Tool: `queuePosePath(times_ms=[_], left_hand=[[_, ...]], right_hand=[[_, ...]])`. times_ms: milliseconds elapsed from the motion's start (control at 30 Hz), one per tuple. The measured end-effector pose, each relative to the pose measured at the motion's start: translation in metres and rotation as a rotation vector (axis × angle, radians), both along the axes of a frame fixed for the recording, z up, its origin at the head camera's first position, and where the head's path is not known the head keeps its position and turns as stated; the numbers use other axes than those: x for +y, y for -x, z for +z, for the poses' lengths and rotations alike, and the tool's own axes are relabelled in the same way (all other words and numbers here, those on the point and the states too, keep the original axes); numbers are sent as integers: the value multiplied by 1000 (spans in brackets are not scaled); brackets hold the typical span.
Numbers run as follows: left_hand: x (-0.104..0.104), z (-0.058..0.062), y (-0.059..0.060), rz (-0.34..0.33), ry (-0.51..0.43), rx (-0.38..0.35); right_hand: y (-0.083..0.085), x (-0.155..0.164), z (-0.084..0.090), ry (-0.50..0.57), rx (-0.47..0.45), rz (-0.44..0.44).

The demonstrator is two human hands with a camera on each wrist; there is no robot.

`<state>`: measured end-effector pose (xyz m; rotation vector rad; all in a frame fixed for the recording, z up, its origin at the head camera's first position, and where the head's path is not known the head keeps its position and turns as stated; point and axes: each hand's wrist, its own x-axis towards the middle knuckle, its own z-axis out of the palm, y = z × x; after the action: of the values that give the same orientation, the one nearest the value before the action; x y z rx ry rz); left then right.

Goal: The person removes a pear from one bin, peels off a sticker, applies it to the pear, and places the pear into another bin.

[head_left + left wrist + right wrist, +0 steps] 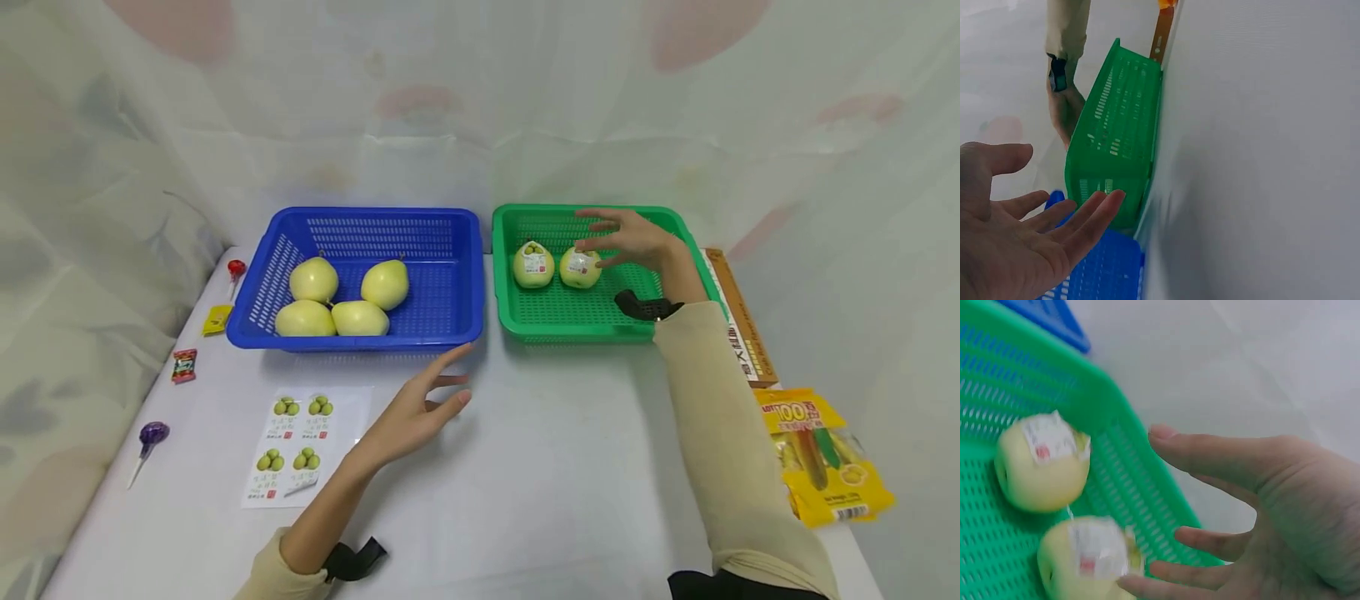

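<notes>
Two stickered yellow-green pears (533,265) (580,267) lie in the green basket (570,321). My right hand (630,240) hovers open over the right one, fingers spread, fingertips close to it; the right wrist view shows both pears (1041,465) (1088,562) below the hand (1260,506). Several unlabelled pears (313,279) sit in the blue basket (360,337). My left hand (420,408) is open above the table in front of the blue basket, holding nothing. A sticker sheet (296,442) lies to its left.
Lollipops (235,271) (152,435) and wrapped sweets (183,365) lie along the table's left edge. A long box (738,321) and a yellow snack bag (821,454) lie at the right. White curtain surrounds the table.
</notes>
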<state>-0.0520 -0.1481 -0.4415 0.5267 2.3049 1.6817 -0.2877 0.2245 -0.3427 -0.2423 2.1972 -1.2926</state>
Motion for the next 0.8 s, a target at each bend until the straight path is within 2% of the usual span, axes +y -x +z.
queuePosePath(times_ms=[200,333,433,533,700,800], left_hand=[[-30,-5,-19,119,-110,29],[-45,-4,-28,210,-104,34],[-52,-3,-31,257,-80,32],[-56,-3,-32,292,-68,30],[-54,-4,-32,326,-94,25],[-51,-5,-32,334,-107,20]], right_hand=[[0,-28,4,-64,85,49],[-6,-63,6,-119,198,112],[-11,-98,6,-82,285,174],[-14,-137,3,-28,332,224],[-19,-194,2,-166,468,189],[-22,-220,1,-158,504,164]])
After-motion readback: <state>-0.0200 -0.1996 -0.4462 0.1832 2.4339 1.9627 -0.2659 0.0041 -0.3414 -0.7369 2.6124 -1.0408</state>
